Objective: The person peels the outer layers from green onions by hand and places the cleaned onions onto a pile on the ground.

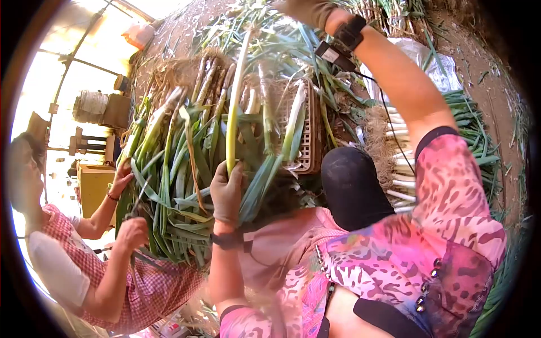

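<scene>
My left hand [226,194], in a brownish glove, is closed around a long pale-green leek stalk [235,101] that runs away from me over a heap of leeks [174,163]. My right hand [307,11], also gloved and with a black wrist strap, is stretched out to the far end of the heap among green leaves [282,45]. It is partly cut off by the frame edge, so its grip is unclear. A beige plastic crate [309,135] lies under the leeks next to my black-clad knee [352,186].
On the left a person in a red checked top has both hands [127,205] in the leek leaves. A second pile of trimmed leeks [403,169] and a clear plastic bag [431,62] lie on bare soil at right. Wooden stands [93,152] are at far left.
</scene>
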The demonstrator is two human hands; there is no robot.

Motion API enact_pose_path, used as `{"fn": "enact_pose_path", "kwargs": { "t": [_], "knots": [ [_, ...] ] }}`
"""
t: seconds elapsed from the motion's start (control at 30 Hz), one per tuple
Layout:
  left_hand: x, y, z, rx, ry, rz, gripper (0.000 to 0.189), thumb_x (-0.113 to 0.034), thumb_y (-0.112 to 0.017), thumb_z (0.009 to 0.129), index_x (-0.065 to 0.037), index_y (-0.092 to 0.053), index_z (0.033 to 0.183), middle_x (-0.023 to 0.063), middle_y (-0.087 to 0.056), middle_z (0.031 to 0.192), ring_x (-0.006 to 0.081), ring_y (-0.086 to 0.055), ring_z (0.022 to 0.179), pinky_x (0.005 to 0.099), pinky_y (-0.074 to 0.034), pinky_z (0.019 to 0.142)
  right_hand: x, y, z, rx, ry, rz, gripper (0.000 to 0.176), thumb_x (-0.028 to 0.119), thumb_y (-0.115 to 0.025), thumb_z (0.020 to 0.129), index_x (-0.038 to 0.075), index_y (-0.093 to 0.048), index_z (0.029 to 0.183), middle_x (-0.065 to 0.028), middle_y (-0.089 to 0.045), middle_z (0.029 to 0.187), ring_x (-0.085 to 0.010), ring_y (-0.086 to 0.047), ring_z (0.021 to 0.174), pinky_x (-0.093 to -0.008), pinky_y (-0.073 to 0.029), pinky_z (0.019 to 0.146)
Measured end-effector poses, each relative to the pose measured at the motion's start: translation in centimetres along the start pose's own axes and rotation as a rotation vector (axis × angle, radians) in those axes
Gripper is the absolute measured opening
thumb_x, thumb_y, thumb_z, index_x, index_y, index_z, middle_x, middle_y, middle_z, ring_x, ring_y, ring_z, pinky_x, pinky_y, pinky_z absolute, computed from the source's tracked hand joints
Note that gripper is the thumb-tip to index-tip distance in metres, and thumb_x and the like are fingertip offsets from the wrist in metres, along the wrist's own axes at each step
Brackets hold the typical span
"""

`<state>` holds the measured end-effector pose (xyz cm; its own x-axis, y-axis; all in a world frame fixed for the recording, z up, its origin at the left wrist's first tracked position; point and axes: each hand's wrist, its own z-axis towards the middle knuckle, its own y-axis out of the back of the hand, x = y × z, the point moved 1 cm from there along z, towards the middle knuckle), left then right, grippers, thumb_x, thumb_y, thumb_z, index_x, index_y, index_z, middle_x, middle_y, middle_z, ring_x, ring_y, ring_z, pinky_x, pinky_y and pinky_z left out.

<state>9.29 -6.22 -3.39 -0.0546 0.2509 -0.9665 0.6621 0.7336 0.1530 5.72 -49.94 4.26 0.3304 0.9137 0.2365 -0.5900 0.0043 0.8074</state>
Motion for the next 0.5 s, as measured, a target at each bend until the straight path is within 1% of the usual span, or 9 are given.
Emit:
{"fn": "enact_pose_path", "kwargs": {
  "t": [0.13, 0.2, 0.23, 0.27, 0.3, 0.33, 0.4, 0.43, 0.5],
  "knots": [
    [-0.4, -2.3, 0.7, 0.207, -0.079, 0.092, 0.024, -0.014, -0.067, 0.094, -0.001, -0.065, 0.114, -0.0026, -0.061, 0.078, 0.0046, -0.054, 0.066, 0.0208, -0.046, 0.061, 7.2, 2.0, -7.4, 0.11, 0.502, -0.049, 0.025, 0.011, -0.068, 0.087, 0.009, -0.063, 0.112, -0.0107, -0.07, 0.094, -0.025, -0.067, 0.096, -0.0374, -0.057, 0.081],
    [-2.6, -4.4, 0.9, 0.277, -0.224, 0.292, 0.022, -0.014, -0.067, 0.094, -0.001, -0.066, 0.112, -0.0032, -0.058, 0.077, 0.0045, -0.05, 0.063, 0.0205, -0.044, 0.059, 6.6, 3.0, -12.4, 0.407, 0.416, -0.042, 0.01, 0.015, -0.068, 0.088, 0.011, -0.067, 0.097, -0.0074, -0.068, 0.087, -0.0215, -0.067, 0.088, -0.0356, -0.057, 0.081],
    [-3.8, -5.1, 1.1, 0.275, -0.336, 0.397, 0.026, -0.012, -0.068, 0.092, -0.001, -0.065, 0.115, 0.0, -0.062, 0.083, 0.0073, -0.055, 0.069, 0.0219, -0.046, 0.063, 5.1, 4.3, -13.6, 0.439, 0.359, 0.005, 0.004, 0.016, -0.068, 0.088, 0.013, -0.069, 0.09, -0.0057, -0.066, 0.083, -0.0198, -0.066, 0.084, -0.0347, -0.057, 0.08],
    [-4.7, -5.8, 1.5, 0.271, -0.448, 0.501, 0.029, -0.011, -0.069, 0.091, -0.001, -0.065, 0.118, 0.0031, -0.066, 0.09, 0.01, -0.06, 0.075, 0.0233, -0.048, 0.067, 2.1, 5.4, -14.5, 0.313, 0.431, 0.172, 0.015, 0.007, -0.069, 0.084, 0.01, -0.07, 0.098, -0.0047, -0.067, 0.082, -0.0224, -0.066, 0.079, -0.0398, -0.054, 0.077],
    [-5.4, -6.0, 2.4, 0.185, -0.86, 0.605, 0.034, -0.008, -0.07, 0.088, -0.002, -0.064, 0.121, 0.0105, -0.069, 0.108, 0.0172, -0.065, 0.094, 0.029, -0.05, 0.079, 0.1, 7.9, -15.5, 0.279, 0.297, 0.117, 0.017, 0.012, -0.071, 0.085, 0.007, -0.07, 0.101, -0.0084, -0.067, 0.085, -0.0242, -0.065, 0.08, -0.0372, -0.053, 0.077],
    [-7.3, -6.4, 2.2, 0.095, -0.841, 0.634, 0.038, -0.013, -0.073, 0.084, -0.005, -0.065, 0.12, 0.0135, -0.068, 0.108, 0.0291, -0.063, 0.102, 0.0393, -0.051, 0.089, -3.0, 10.4, -16.8, 0.267, 0.047, 0.124, 0.02, 0.014, -0.07, 0.089, 0.006, -0.07, 0.107, -0.0101, -0.07, 0.094, -0.0234, -0.067, 0.087, -0.0328, -0.053, 0.08],
    [-7.4, -5.7, 3.5, -0.25, -1.027, 0.612, 0.037, -0.013, -0.073, 0.085, -0.004, -0.064, 0.12, 0.0142, -0.067, 0.11, 0.0274, -0.062, 0.104, 0.0375, -0.051, 0.09, -12.0, 15.1, -21.5, 0.004, -0.05, 0.239, 0.029, 0.014, -0.064, 0.094, 0.006, -0.065, 0.122, -0.0095, -0.071, 0.112, -0.0195, -0.067, 0.1, -0.0299, -0.053, 0.087],
    [-6.9, -5.0, 3.9, -0.27, -0.96, 0.573, 0.036, -0.013, -0.073, 0.085, -0.004, -0.064, 0.119, 0.0147, -0.067, 0.111, 0.0271, -0.063, 0.104, 0.0375, -0.051, 0.091, -16.8, 17.2, -25.2, -0.129, -0.339, 0.36, 0.031, 0.019, -0.063, 0.096, 0.008, -0.065, 0.124, -0.0059, -0.071, 0.114, -0.0183, -0.067, 0.1, -0.0297, -0.053, 0.086],
    [-4.8, -4.1, 4.6, -0.307, -0.823, 0.5, 0.034, -0.013, -0.072, 0.086, -0.003, -0.065, 0.119, 0.0155, -0.067, 0.112, 0.0265, -0.063, 0.103, 0.0375, -0.051, 0.092, -25.4, 20.6, -34.6, -0.397, -0.857, 0.359, 0.033, 0.034, -0.063, 0.097, 0.008, -0.067, 0.117, 0.0048, -0.06, 0.08, -0.0039, -0.053, 0.071, -0.0229, -0.043, 0.062]
  ]
}}
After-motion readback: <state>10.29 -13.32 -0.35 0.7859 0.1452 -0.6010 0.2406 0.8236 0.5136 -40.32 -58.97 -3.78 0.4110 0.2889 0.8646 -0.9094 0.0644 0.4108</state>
